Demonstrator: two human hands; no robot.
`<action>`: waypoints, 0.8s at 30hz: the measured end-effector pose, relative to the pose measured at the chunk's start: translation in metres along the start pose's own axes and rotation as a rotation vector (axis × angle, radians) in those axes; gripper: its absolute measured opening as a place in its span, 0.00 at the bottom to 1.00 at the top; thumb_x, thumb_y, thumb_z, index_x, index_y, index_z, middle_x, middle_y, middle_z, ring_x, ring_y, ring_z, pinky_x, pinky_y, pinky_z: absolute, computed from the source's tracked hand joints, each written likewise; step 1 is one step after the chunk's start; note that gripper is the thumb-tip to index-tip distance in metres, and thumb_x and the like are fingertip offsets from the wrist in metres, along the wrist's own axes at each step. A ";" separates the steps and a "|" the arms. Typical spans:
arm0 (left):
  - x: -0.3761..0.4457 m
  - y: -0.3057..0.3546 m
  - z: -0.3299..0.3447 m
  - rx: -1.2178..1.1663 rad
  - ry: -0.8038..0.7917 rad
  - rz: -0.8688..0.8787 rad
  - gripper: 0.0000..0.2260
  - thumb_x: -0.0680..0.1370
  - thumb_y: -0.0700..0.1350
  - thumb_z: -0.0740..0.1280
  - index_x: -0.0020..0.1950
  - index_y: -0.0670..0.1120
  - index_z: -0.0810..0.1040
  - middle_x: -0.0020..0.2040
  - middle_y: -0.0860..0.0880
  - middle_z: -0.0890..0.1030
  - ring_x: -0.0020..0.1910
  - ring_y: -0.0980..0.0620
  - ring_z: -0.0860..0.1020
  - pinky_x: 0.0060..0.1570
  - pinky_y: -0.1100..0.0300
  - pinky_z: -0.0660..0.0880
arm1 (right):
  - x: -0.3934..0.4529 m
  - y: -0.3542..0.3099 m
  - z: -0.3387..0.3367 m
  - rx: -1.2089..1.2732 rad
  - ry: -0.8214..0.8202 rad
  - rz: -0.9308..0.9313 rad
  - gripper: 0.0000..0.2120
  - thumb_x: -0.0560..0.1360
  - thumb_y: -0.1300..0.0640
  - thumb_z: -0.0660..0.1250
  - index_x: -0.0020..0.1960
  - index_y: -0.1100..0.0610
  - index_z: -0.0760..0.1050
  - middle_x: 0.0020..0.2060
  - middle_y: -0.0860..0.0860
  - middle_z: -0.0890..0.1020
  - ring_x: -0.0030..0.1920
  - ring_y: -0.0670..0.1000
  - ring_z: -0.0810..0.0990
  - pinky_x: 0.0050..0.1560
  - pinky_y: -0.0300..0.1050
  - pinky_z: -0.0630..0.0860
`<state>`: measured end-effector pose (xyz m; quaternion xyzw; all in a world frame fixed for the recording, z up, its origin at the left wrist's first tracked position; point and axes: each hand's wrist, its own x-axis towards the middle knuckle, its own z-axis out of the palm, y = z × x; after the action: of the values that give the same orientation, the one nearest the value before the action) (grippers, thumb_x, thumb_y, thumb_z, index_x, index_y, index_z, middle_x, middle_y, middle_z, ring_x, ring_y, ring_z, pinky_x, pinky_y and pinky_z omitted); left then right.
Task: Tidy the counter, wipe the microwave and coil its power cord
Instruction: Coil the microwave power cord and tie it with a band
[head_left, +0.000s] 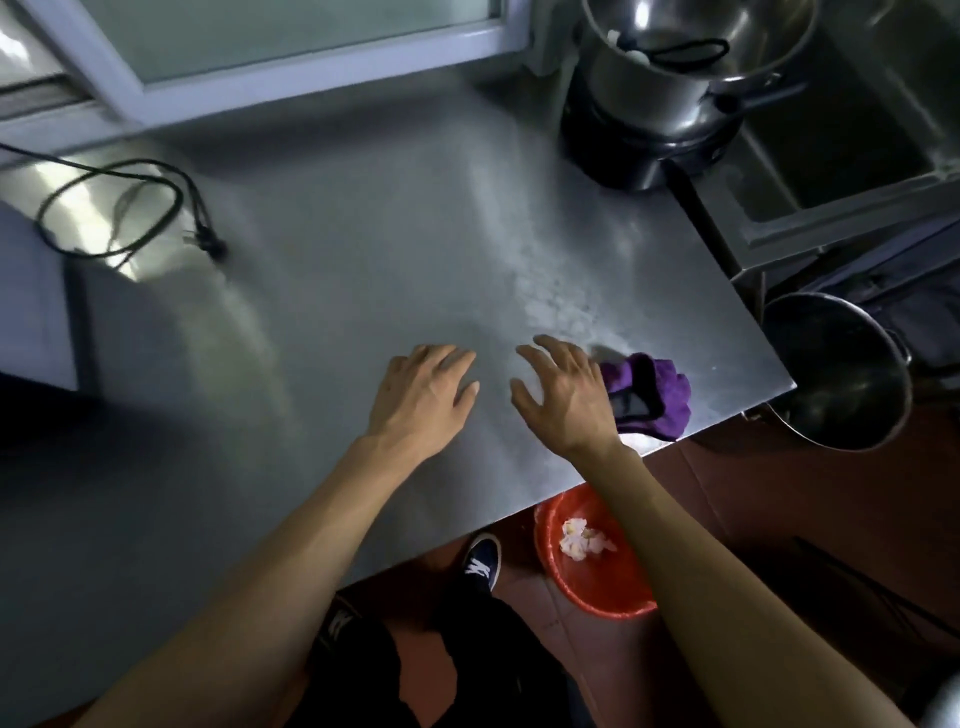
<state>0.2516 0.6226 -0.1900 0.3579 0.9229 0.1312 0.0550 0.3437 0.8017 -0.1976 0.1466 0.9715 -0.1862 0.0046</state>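
Note:
My left hand (423, 392) lies palm down over the steel counter (363, 249), fingers straight and holding nothing. My right hand (563, 389) hovers beside it with spread fingers, its outer edge next to a crumpled purple cloth (662, 392) near the counter's right front corner. Whether it touches the cloth I cannot tell. A black power cord (111, 208) lies in a loose loop at the left, its plug end on the counter. The microwave (36, 301) is a grey box at the left edge, mostly cut off.
A steel pot (670, 67) stands on a black cooker base at the back right. Another steel pot (841, 374) hangs off the counter's right corner. On the floor sits a red basin (597, 582) with crumpled paper. A sink (852, 135) is at the far right.

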 end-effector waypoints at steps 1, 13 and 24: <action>-0.008 -0.016 -0.009 0.010 0.005 -0.030 0.19 0.80 0.52 0.63 0.69 0.47 0.76 0.64 0.49 0.79 0.63 0.44 0.76 0.57 0.46 0.74 | 0.005 -0.018 0.002 -0.006 -0.006 -0.031 0.23 0.79 0.44 0.62 0.70 0.52 0.71 0.71 0.54 0.73 0.71 0.59 0.69 0.67 0.60 0.69; -0.144 -0.207 -0.123 -0.017 0.175 -0.311 0.18 0.78 0.51 0.68 0.65 0.46 0.78 0.59 0.46 0.82 0.59 0.41 0.78 0.53 0.45 0.77 | 0.031 -0.255 0.043 0.052 -0.093 -0.238 0.16 0.80 0.51 0.65 0.65 0.54 0.78 0.66 0.54 0.78 0.67 0.58 0.73 0.65 0.55 0.71; -0.191 -0.291 -0.179 -0.128 0.197 -0.371 0.20 0.81 0.51 0.64 0.71 0.46 0.74 0.65 0.46 0.79 0.65 0.44 0.75 0.59 0.44 0.75 | 0.048 -0.376 0.059 0.158 -0.144 -0.234 0.15 0.81 0.50 0.63 0.64 0.54 0.78 0.62 0.52 0.81 0.64 0.55 0.76 0.64 0.54 0.74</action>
<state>0.1697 0.2506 -0.0988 0.1632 0.9636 0.2115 0.0101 0.1870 0.4599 -0.1195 0.0186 0.9614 -0.2714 0.0410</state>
